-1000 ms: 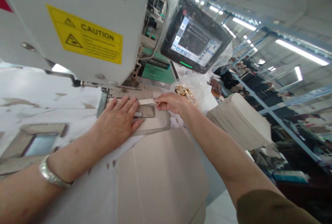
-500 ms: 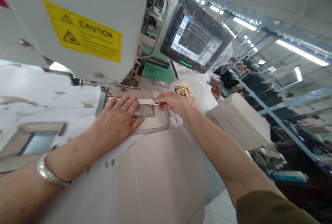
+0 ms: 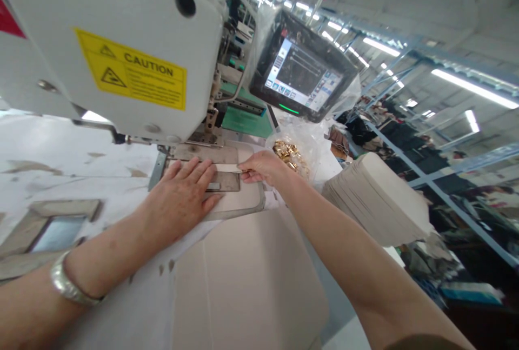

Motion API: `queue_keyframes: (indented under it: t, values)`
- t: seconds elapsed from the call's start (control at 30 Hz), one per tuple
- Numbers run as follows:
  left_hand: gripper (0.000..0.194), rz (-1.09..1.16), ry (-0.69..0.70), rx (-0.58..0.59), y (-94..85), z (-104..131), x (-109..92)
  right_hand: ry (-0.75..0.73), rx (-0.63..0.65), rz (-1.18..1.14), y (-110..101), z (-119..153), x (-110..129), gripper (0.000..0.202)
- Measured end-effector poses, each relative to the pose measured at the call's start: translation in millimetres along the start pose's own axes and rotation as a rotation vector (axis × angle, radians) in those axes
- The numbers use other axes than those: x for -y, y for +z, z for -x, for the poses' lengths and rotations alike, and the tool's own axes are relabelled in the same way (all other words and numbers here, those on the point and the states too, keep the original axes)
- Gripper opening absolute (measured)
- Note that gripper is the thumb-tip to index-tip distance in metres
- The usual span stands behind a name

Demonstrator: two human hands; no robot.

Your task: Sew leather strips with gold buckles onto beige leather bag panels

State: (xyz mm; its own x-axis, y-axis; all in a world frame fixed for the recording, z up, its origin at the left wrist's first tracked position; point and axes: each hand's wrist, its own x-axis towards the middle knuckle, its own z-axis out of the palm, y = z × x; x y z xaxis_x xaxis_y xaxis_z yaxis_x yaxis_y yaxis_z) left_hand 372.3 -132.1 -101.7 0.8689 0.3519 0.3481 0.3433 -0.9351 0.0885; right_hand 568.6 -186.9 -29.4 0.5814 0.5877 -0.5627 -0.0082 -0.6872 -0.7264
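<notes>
My left hand (image 3: 180, 198) lies flat, palm down, fingers slightly apart, over the metal clamp plate (image 3: 229, 181) of a sewing machine (image 3: 133, 9). Under its fingertips runs a narrow cream strip (image 3: 226, 167), set in the slot of the plate. At the strip's right end, my right hand (image 3: 259, 168) is closed in a pinch. A thin pointed metal tool (image 3: 244, 171) shows faintly between thumb and finger; the rest of it is hidden. Beneath the plate lies a beige panel with a rounded corner (image 3: 247, 198). A larger beige panel (image 3: 251, 279) spreads toward me.
Behind my right hand is a clear plastic bag with gold metal fittings (image 3: 290, 152). A touch screen (image 3: 302, 66) hangs above it. To the right rises a stack of beige panels (image 3: 377, 198). A grey frame (image 3: 60, 225) lies on the white table at left.
The view has tilted slightly, so the machine and plate sit a little lower. My hands keep nearly the same place; the tool's tip shows less than before.
</notes>
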Motion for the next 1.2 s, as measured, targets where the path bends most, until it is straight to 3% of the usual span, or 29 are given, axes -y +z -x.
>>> queue_keyframes:
  t: [0.47, 0.93, 1.13, 1.2]
  values:
    - [0.059, -0.042, -0.013, 0.012, -0.5, -0.2, -0.3, -0.038, -0.045, -0.065, 6.0, 3.7, -5.3, 0.025]
    - [0.054, -0.021, -0.047, -0.02, -0.9, -0.9, -2.3, -0.044, -0.072, 0.08, 12.1, -3.5, -2.1, 0.028]
    - [0.051, 0.017, 0.158, 0.052, 0.2, -14.9, -11.3, -0.057, -0.071, 0.158, 12.4, -12.2, -3.0, 0.032]
    - [0.052, -0.01, 0.169, 0.064, -1.7, -21.3, -20.2, -0.059, -0.073, 0.204, 13.0, -15.5, -4.6, 0.031]
